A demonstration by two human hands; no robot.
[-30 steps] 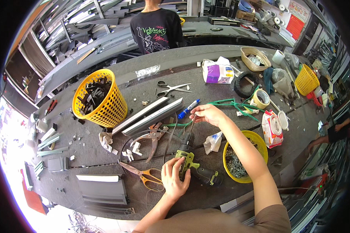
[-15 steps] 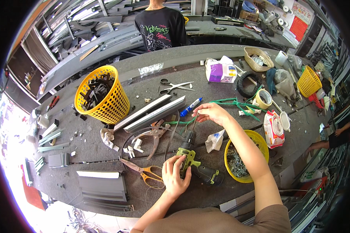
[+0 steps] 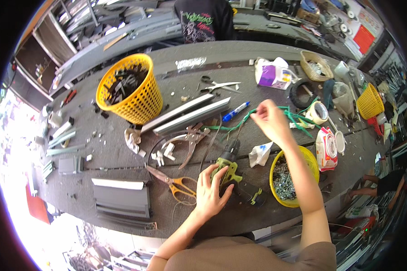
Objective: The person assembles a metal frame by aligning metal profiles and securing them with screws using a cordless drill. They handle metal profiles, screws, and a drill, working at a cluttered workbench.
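My left hand [image 3: 212,192] lies over the body of a green and black cordless drill [image 3: 229,163], fingers curled on its casing. The drill rests on its side, and a thin bit [image 3: 239,131] points away from me. Just beyond the bit, my right hand [image 3: 272,121] hovers with thumb and fingertips pinched together. Green twine [image 3: 245,118] runs right beside those fingertips; whether they grip it or something small, I cannot make out. A blue marker [image 3: 236,111] lies to the left of that hand. Beneath my right forearm stands a yellow basket [image 3: 315,165] of screws.
Orange-handled scissors [image 3: 178,185], pliers [image 3: 192,140] and grey metal profiles [image 3: 192,116] lie left of the drill. A tall yellow basket [image 3: 138,101] holds black pieces. On the right are a tape roll [image 3: 319,113] and a wipes pack [image 3: 326,149]. A person [image 3: 205,22] stands across the table.
My right hand has drawn away from the drill bit's tip, a little to the right. My left hand stays on the drill. The whole view has shifted.
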